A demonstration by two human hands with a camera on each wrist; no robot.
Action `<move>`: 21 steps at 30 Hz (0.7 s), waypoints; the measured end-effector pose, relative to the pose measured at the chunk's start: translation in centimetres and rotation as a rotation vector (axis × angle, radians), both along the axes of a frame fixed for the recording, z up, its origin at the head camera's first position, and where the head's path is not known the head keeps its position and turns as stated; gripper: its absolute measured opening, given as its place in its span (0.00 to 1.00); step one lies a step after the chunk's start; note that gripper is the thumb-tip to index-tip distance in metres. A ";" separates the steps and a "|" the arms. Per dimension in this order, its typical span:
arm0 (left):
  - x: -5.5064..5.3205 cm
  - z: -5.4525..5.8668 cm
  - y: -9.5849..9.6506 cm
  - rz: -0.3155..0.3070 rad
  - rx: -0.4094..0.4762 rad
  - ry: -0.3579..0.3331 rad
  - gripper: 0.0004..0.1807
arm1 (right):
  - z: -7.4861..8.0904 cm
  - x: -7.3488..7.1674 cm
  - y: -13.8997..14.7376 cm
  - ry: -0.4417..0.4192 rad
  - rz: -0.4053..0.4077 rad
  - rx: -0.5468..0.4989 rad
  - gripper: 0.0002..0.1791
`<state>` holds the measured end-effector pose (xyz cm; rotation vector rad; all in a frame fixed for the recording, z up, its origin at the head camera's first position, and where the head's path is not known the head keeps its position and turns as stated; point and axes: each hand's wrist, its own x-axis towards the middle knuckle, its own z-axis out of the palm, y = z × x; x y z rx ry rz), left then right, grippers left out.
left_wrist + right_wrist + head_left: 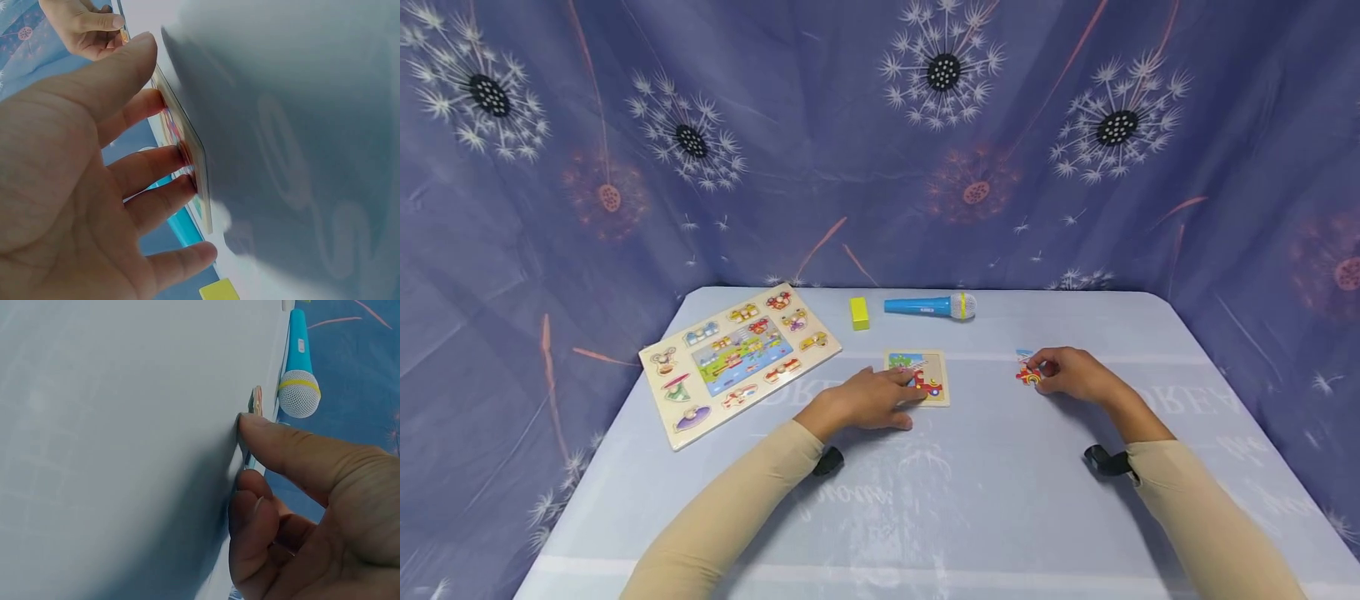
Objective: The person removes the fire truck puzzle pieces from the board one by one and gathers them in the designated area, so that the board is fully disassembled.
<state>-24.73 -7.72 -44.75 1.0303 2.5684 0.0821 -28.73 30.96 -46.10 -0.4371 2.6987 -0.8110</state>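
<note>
A small square jigsaw puzzle board [946,379] with a red vehicle picture lies mid-table, part of its tray bare at the upper right. My left hand [868,402] reaches over it from the left, its fingertips resting on the picture. In the left wrist view those fingers [147,169] are spread and fairly straight, touching the board [199,162]. To the right, my right hand [1078,375] pinches a red and blue jigsaw puzzle piece [1027,375] at the table surface. Only a sliver of this piece [257,400] shows beyond the thumb in the right wrist view.
A larger wooden peg puzzle [681,437] lies slanted at the left. Behind the small board are a yellow block [859,313] and a blue toy microphone [925,307]. A dandelion-print curtain [820,150] hangs along the table's back and sides.
</note>
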 end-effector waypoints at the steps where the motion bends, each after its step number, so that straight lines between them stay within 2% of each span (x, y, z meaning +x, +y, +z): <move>1: 0.0 0.0 0.0 -0.003 -0.005 0.000 0.34 | -0.1 0.1 0.1 -0.002 -0.002 0.001 0.18; 6: 0.1 -0.1 0.1 -0.001 -0.017 0.002 0.34 | -0.4 0.2 0.1 0.005 -0.020 -0.022 0.19; 10: 0.1 -0.1 0.1 0.001 -0.011 0.007 0.34 | 0.1 0.4 -0.3 0.031 -0.031 -0.052 0.18; 13: 0.0 0.0 0.1 -0.001 -0.011 0.005 0.33 | 0.4 0.5 -1.3 0.054 -0.008 -0.083 0.18; 16: -0.1 0.2 0.2 -0.005 -0.022 0.002 0.33 | 0.7 0.7 -3.4 0.085 0.030 -0.081 0.18; 21: -0.4 0.4 0.5 -0.012 -0.023 0.009 0.32 | 0.8 1.4 -8.9 0.113 0.157 -0.020 0.22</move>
